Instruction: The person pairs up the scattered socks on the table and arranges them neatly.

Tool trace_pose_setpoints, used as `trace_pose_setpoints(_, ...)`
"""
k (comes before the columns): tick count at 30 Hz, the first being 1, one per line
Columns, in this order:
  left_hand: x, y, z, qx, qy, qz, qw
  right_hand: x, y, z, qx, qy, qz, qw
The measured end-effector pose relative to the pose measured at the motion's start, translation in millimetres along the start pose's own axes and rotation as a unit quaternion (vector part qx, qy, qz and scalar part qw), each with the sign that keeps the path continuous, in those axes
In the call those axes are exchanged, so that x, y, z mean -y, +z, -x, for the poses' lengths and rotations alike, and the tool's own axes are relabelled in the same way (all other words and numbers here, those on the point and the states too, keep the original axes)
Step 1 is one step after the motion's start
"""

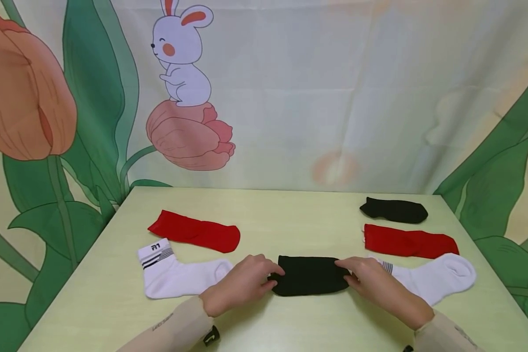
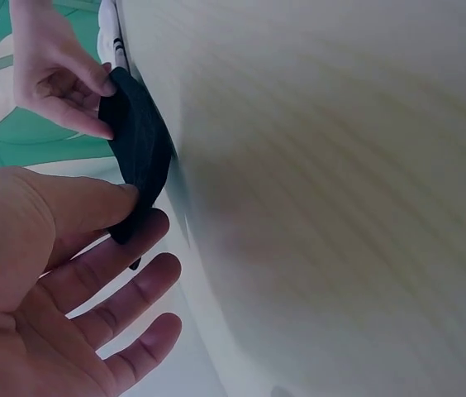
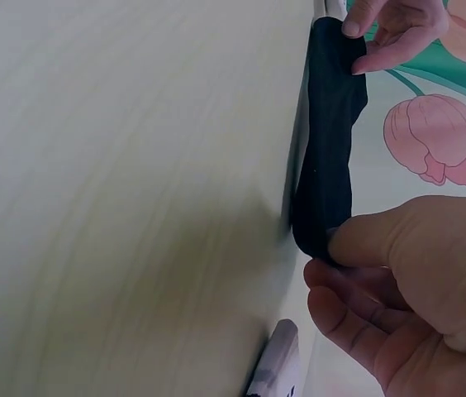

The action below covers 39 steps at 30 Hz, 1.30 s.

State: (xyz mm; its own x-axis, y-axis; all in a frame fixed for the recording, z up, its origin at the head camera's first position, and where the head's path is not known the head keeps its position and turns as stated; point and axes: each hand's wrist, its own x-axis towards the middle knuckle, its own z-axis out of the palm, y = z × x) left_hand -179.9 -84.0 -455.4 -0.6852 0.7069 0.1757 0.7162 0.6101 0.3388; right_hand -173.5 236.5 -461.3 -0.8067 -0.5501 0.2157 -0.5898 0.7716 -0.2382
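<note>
A black sock [image 1: 310,276] is stretched out sideways between both hands, close over the front middle of the table. My left hand [image 1: 248,283] pinches its left end between thumb and index finger, the other fingers spread loose in the left wrist view. At the opposite end my right hand [image 1: 374,281] pinches the sock with thumb and fingertips. Beside the left hand lies a white sock [image 1: 182,274] with black stripes at its cuff. Another white sock [image 1: 440,278] lies by the right hand, its cuff partly hidden behind that hand.
Farther back on the left is a red sock [image 1: 198,231]. Toward the right rear lie a second red sock [image 1: 409,242] and, behind it, a black sock [image 1: 396,210]. A printed curtain [image 1: 281,98] hangs along the back edge of the pale table [image 1: 286,220].
</note>
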Motion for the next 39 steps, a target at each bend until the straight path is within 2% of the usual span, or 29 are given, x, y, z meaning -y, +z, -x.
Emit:
trace_pose_setpoints(10, -0.2, 0.8, -3.2, 0.014, 0.001, -0.017, 0.9998, -0.1, 0.1, -2.4, 0.031, -0.004, 0.026, 0.999)
trace_pose_setpoints(24, -0.4, 8.9, -7.2, 0.033, 0.000, -0.046, 0.9984, -4.1, 5.2, 3.9, 0.030, -0.014, 0.076, 0.997)
trace_pose_setpoints(28, -0.4, 9.2, -8.2, 0.036, -0.002, -0.049, 0.9981, -7.7, 5.8, 2.4, 0.025, -0.041, 0.101, 0.994)
trace_pose_setpoints(34, -3.7, 7.8, -9.2, 0.026, 0.004, -0.068, 0.9974, -14.1, 6.8, 1.5, 0.007, -0.098, 0.160, 0.982)
trace_pose_setpoints(39, -5.5, 8.0, -10.5, 0.039, 0.009, -0.081, 0.9959, -17.0, 10.0, 2.0, -0.011, -0.120, 0.169, 0.978)
